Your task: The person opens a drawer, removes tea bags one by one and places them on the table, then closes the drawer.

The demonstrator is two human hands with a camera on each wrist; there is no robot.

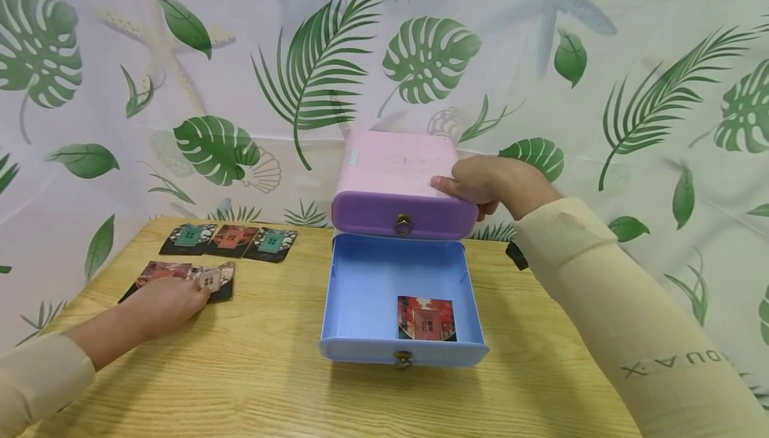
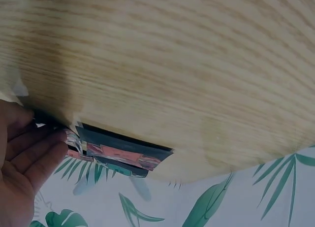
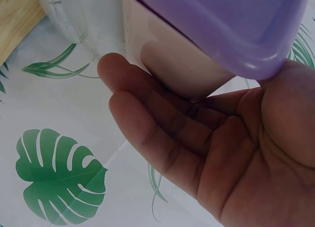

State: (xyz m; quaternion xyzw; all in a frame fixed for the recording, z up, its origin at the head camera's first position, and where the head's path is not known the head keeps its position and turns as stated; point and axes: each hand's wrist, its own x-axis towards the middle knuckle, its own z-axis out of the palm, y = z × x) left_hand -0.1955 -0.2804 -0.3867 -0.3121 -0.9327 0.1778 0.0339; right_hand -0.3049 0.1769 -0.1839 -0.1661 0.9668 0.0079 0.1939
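At the left of the table my left hand [image 1: 171,304] pinches a square packet with a pale label [image 1: 209,279] between thumb and fingers. Beside it lies a red-labelled packet [image 1: 161,271], partly behind the hand. A small drawer cabinet [image 1: 396,161] with a pink top stands mid-table, and my right hand [image 1: 486,181] grips its upper right corner, thumb on top and fingers down the side. Its purple upper drawer [image 1: 366,214] is pushed in. Below, the blue drawer [image 1: 360,291] is pulled out, with one red packet [image 1: 427,319] lying at its front right.
Three packets lie in a row behind the left hand: a green-labelled one [image 1: 188,239], a red one [image 1: 229,241] and another green one [image 1: 271,244]. A black object [image 1: 516,255] sits by the right sleeve. A leaf-print curtain [image 1: 240,77] hangs behind the wooden table [image 1: 240,371].
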